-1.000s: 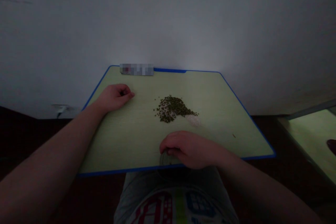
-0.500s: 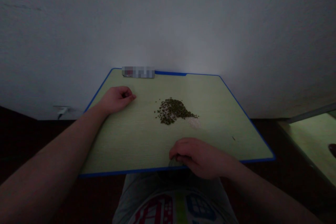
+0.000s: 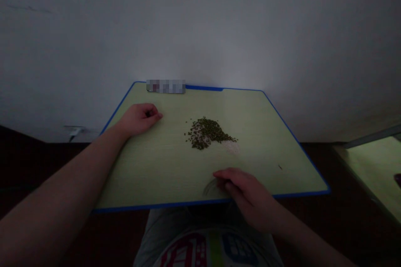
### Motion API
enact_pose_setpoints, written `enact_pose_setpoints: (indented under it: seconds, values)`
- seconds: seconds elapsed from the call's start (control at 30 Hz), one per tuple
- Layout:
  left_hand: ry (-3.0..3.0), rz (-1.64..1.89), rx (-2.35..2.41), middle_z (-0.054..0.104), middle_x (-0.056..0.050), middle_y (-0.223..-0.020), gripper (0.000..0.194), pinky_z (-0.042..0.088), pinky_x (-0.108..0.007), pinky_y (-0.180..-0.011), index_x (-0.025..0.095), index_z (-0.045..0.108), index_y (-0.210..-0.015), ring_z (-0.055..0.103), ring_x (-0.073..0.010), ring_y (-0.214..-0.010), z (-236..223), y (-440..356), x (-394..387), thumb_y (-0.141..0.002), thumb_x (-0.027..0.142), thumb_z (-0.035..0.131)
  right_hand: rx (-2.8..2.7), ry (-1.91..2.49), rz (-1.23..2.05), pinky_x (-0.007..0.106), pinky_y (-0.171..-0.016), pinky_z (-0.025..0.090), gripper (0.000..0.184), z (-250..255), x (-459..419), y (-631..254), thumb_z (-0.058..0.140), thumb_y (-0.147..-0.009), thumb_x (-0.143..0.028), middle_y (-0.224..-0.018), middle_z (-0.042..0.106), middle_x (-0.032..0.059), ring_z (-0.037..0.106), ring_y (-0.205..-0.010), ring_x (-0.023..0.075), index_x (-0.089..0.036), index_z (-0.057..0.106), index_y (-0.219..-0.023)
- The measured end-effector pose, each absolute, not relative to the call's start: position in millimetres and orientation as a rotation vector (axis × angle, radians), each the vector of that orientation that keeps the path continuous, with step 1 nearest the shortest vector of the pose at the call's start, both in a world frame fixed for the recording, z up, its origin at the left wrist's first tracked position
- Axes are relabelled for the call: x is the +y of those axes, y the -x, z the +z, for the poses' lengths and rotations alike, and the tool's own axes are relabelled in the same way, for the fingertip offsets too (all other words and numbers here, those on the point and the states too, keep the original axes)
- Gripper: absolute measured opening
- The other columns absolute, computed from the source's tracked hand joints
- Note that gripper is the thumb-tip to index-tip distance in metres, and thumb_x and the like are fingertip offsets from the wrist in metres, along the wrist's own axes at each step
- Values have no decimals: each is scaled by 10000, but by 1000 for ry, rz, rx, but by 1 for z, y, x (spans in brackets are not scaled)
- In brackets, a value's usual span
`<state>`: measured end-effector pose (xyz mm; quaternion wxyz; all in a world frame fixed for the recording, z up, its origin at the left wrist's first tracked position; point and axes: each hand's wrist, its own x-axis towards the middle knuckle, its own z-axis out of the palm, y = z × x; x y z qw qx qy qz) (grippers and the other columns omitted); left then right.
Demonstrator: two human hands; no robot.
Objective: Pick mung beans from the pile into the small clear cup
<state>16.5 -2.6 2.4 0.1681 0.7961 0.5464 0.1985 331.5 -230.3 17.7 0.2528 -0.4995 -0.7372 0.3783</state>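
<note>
My left hand (image 3: 141,118) rests on the left part of the table, its fingers curled in a loose fist with nothing visible in it. Close to the front edge, my right hand (image 3: 243,190) has its fingers closed at the side of a clear, curved piece (image 3: 210,186), perhaps the rim of a see-through dish; its exact kind is too faint to tell. Between and beyond the hands lies a pile of small green beans (image 3: 205,129), some scattered around it. Pale, rice-like grains (image 3: 232,146) show among the beans and in a patch at their right.
The pale table (image 3: 150,167) has a blue rim and stands against a wall (image 3: 200,29). A blurred flat object (image 3: 166,86) lies at its back left edge. A small dark sliver (image 3: 280,167) lies at right. Another surface (image 3: 379,171) stands farther right.
My right hand has shifted right and turned, its fingers now straighter, and more of the clear curved piece shows. The left hand and the pile stay put.
</note>
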Motion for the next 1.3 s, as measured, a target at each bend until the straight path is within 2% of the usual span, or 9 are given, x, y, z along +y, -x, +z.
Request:
enact_pose_setpoints:
  seconds: [0.17,0.4,0.47,0.53,0.63,0.73,0.9,1.1,1.3]
  values:
    - [-2268,572,1543,549,1,-616,318,373,-265,-564,189,564,-692,492,-133,-577,2,-16,-3,-775,494,531,-1755,1472,1058,347,-805,543,307,14,-225,-346,410,-944,-201,-948,693,53,658,-868,167,-208,582,-1197]
    - [-2273,580,1539,546,4,-616,304,362,-266,-559,191,570,-701,488,-134,-576,1,-16,-3,-782,481,528,-1645,1551,912,349,-779,588,275,23,-225,-371,517,-915,-287,-972,750,65,715,-853,192,-216,627,-1157]
    - [-2264,576,1532,541,6,-611,305,365,-264,-562,192,558,-692,490,-134,-578,1,-15,-3,-784,481,523,-1787,1568,723,335,-786,587,229,27,-230,-373,515,-916,-256,-971,756,54,717,-866,189,-234,669,-1084]
    - [-2269,584,1514,544,5,-621,311,370,-261,-572,192,550,-689,496,-135,-591,0,-15,-2,-791,484,516,-1982,1490,512,313,-779,586,258,28,-237,-370,482,-911,-183,-978,757,44,716,-878,178,-244,688,-1054]
    - [-2279,578,1501,543,5,-619,321,376,-262,-581,191,555,-694,499,-137,-596,-1,-14,-2,-795,494,512,-2216,1251,279,292,-794,584,371,23,-246,-360,437,-862,-74,-1005,758,49,713,-900,162,-219,670,-1111]
    - [-2269,560,1521,540,4,-607,334,370,-267,-568,192,556,-694,495,-139,-582,0,-14,-2,-797,506,507,-2354,1152,131,305,-841,576,440,13,-250,-346,444,-822,-40,-1085,740,59,696,-968,166,-205,651,-1174]
    - [-2245,565,1542,532,5,-603,326,368,-267,-562,196,548,-685,493,-138,-578,2,-15,-4,-792,502,513,-2434,1262,-19,371,-884,558,422,-5,-245,-326,473,-822,-46,-1146,716,83,667,-1016,220,-170,655,-1182]
    - [-2232,572,1528,527,10,-601,322,370,-267,-563,198,549,-680,488,-137,-580,2,-16,-4,-798,496,517,-2426,1306,-67,358,-929,512,412,-10,-229,-300,531,-823,-57,-1163,702,101,628,-1049,235,-141,629,-1214]
    - [-2268,571,1516,528,9,-606,320,371,-264,-569,197,547,-685,491,-133,-583,1,-13,-3,-806,491,515,-2515,1343,-80,379,-839,546,409,5,-218,-273,575,-797,-61,-1136,690,155,624,-972,275,-62,621,-1204]
